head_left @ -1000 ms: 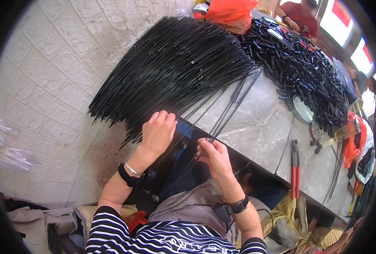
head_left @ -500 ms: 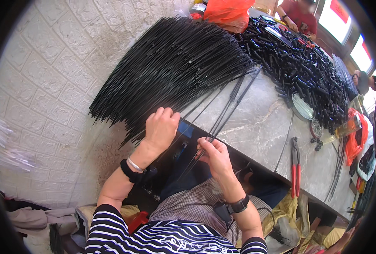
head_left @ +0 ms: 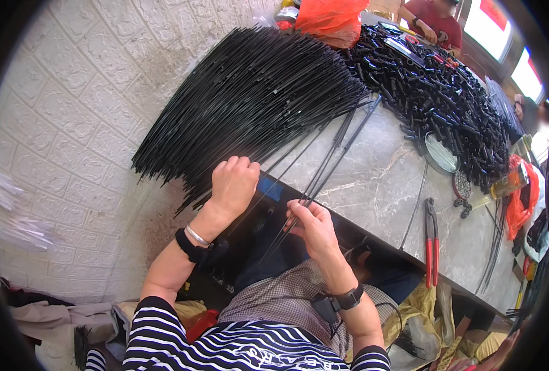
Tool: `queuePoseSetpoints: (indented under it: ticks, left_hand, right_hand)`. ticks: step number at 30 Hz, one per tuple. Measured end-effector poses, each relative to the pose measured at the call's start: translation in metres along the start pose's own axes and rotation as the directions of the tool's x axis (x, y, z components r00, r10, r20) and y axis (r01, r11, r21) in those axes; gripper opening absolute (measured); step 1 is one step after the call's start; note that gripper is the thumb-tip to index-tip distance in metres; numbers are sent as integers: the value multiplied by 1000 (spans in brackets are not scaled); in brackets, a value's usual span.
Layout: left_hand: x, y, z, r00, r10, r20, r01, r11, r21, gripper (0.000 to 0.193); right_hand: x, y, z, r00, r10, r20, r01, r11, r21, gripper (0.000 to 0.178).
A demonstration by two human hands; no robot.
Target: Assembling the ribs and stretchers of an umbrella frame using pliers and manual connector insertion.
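Note:
A big heap of thin black rods (head_left: 243,99) lies across the left of the table, their near ends jutting past its edge. My left hand (head_left: 235,185) is curled closed by those ends, its back toward me. What its fingers hold, if anything, is hidden. My right hand (head_left: 311,226) pinches a few long black rods (head_left: 325,167) between thumb and fingers, just off the table's front edge. Their far ends rest on the table toward the heap, and their near ends point down over my lap.
The grey table (head_left: 373,179) has red-handled cutters (head_left: 432,244) near its front edge. A mound of short black tubes (head_left: 435,93) and a round dish (head_left: 440,154) sit to the right. An orange bag (head_left: 330,21) stands at the back; another person (head_left: 435,21) sits beyond.
Both hands keep nearly the same place and grip. The view has shifted very slightly, and the person across the table has moved a hand a little.

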State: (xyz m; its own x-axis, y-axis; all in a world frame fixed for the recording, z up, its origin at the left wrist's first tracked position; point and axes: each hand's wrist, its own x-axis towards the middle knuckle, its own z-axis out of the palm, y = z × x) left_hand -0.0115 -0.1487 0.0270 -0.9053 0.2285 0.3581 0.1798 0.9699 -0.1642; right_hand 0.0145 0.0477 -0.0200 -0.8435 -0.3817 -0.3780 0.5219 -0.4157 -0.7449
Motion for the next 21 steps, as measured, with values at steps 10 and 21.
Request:
queuePoseSetpoints:
  ticks: [10, 21]
  left_hand:
    - [46, 14, 4, 999, 46, -25, -47, 998, -46, 10]
    - [53, 17, 10, 995, 39, 93, -39, 999, -2, 8]
  right_hand:
    - [0, 0, -1, 1000, 3, 2, -3, 1000, -2, 17]
    - [-5, -2, -5, 999, -23, 25, 22, 999, 27, 15]
